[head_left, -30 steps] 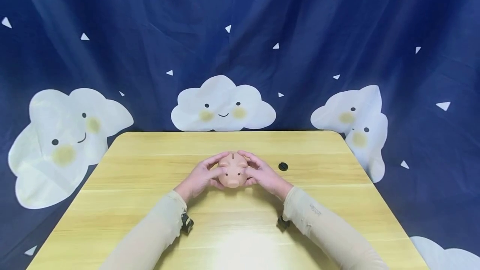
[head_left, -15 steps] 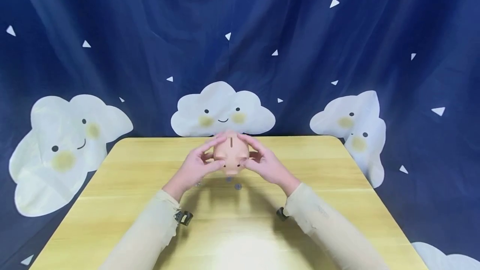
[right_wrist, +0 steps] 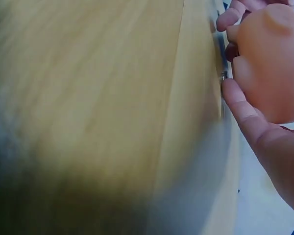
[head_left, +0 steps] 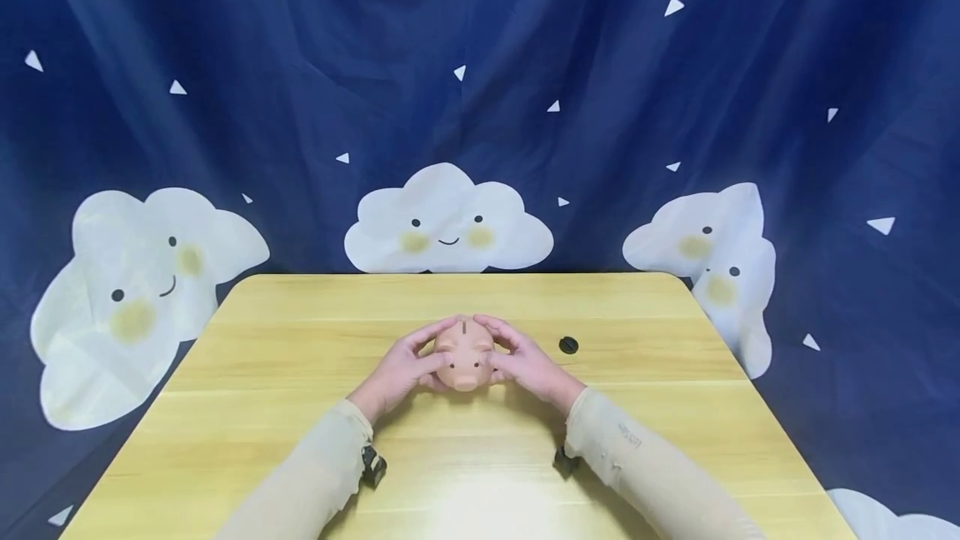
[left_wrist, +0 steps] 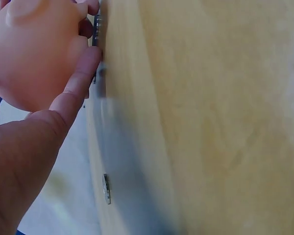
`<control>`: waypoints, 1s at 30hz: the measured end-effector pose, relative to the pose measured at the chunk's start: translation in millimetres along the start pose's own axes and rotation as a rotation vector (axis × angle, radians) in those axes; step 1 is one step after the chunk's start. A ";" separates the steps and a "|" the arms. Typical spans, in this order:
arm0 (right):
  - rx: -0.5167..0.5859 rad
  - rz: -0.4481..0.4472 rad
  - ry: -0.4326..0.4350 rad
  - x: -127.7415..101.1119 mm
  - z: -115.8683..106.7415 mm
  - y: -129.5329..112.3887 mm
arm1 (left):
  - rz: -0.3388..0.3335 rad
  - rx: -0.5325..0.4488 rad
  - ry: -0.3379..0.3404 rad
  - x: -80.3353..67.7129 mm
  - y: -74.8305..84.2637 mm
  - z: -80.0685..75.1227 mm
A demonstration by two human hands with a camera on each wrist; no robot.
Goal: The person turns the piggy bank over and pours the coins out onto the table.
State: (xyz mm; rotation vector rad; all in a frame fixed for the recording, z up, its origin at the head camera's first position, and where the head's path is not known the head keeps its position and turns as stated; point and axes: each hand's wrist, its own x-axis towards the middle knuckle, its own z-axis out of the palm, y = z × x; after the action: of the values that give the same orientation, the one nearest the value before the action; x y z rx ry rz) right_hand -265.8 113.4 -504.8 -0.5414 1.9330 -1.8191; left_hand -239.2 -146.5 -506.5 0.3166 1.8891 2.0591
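Note:
A pink piggy bank [head_left: 465, 348] faces me, upright, with its coin slot on top. My left hand [head_left: 401, 367] grips its left side and my right hand [head_left: 531, 365] its right side, thumbs by the eyes and fingers around the back. In the left wrist view, its feet hang close over the wooden table, and a silver coin [left_wrist: 106, 189] lies on the wood away from it. More coins [left_wrist: 96, 29] show edge-on beneath the bank. From the right wrist, a coin edge [right_wrist: 224, 75] appears right by my lower fingertip.
A round black stopper [head_left: 568, 345] lies on the table [head_left: 300, 407] right of my right hand. The table's far edge meets a dark blue curtain [head_left: 600, 48] with white clouds. Black straps [head_left: 373, 467] sit at my cuffs.
Both hands lifted the piggy bank half a second ago, showing coins beneath it, and have since lowered it again. The stopper, hidden during the lift, is visible again.

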 end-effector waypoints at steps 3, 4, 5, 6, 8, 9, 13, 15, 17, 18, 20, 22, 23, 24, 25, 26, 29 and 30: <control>0.012 0.024 -0.008 -0.8 -0.2 0.1 | -0.010 -0.001 -0.003 0.4 -1.0 -0.2; 0.014 0.030 -0.011 -1.2 -0.1 -0.2 | -0.017 -0.002 -0.002 0.4 -1.0 0.0; 0.017 0.037 -0.011 -1.4 0.1 -0.8 | -0.020 -0.003 -0.003 0.3 -0.8 0.2; 0.019 0.039 -0.010 -1.7 0.3 -1.4 | -0.019 -0.003 -0.001 0.1 -0.6 0.5; 0.023 0.042 -0.007 -2.0 0.4 -2.5 | -0.017 -0.001 0.003 0.0 0.3 1.1; 0.024 0.043 -0.006 -2.1 0.3 -3.1 | -0.014 0.001 0.005 -0.2 0.6 1.3; 0.016 0.048 -0.001 -2.2 -0.8 -2.9 | -0.003 0.006 -0.001 -0.1 0.5 1.4; 0.013 0.054 0.000 -2.4 -1.3 -2.2 | -0.002 0.002 -0.005 0.5 -0.9 1.3; 0.015 0.065 0.002 -2.5 -1.5 -1.7 | -0.008 -0.003 -0.005 1.1 -1.9 1.6; 0.020 0.072 0.001 -2.4 -1.4 -2.0 | -0.013 -0.007 -0.002 1.4 -2.0 1.8; 0.023 0.084 -0.002 -1.9 -1.0 -5.3 | -0.022 -0.015 -0.004 1.6 0.8 2.3; 0.035 0.081 -0.006 -1.6 -0.6 -14.7 | -0.029 -0.004 0.001 0.7 13.1 4.2; 0.021 0.058 0.000 -2.0 -0.4 -22.0 | -0.015 0.017 0.006 -0.1 22.0 5.4; 0.010 0.016 0.005 -3.0 -0.1 -31.5 | 0.014 0.038 0.012 -1.3 33.2 7.2; -0.003 -0.046 0.008 -4.3 0.0 -42.2 | 0.065 0.074 0.016 -2.7 46.2 9.4; -0.024 -0.121 0.016 -6.2 0.3 -53.4 | 0.126 0.117 0.027 -4.5 59.6 11.7; -0.096 -0.319 0.052 -12.2 0.5 -78.2 | 0.278 0.219 0.057 -9.7 89.8 19.1; -0.094 -0.337 0.055 -13.2 0.3 -80.4 | 0.290 0.220 0.058 -10.1 92.4 20.3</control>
State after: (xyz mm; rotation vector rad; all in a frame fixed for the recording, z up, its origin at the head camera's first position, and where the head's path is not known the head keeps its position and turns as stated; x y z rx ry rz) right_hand -255.5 115.3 -424.0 -0.9042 2.0721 -1.9644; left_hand -230.6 -138.0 -412.2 0.6242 2.2230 2.0538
